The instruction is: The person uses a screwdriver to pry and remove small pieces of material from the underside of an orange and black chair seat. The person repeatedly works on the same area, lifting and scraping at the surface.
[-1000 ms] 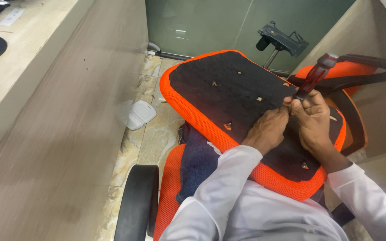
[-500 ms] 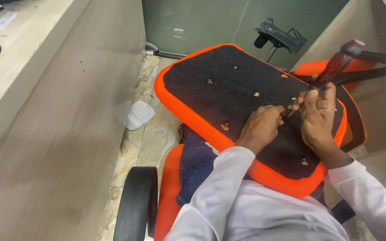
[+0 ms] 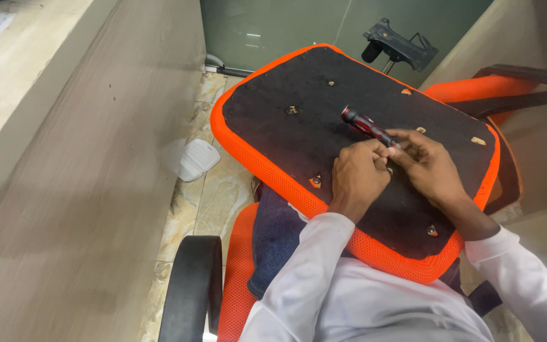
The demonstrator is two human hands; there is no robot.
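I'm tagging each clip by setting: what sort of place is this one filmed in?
Probably an office or workstation area, with furniture being worked on. A wood-grain desk panel runs beside a tiled floor, and both hands, left hand and right hand, hold a screwdriver over an upturned orange chair seat.

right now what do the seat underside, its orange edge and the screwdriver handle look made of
Seat underside: looks like black felt-like fabric, matt and fuzzy. Orange edge: seemingly woven mesh cloth, with a fine grid texture. Screwdriver handle: probably hard plastic, glossy red and black, held between left hand and right hand.
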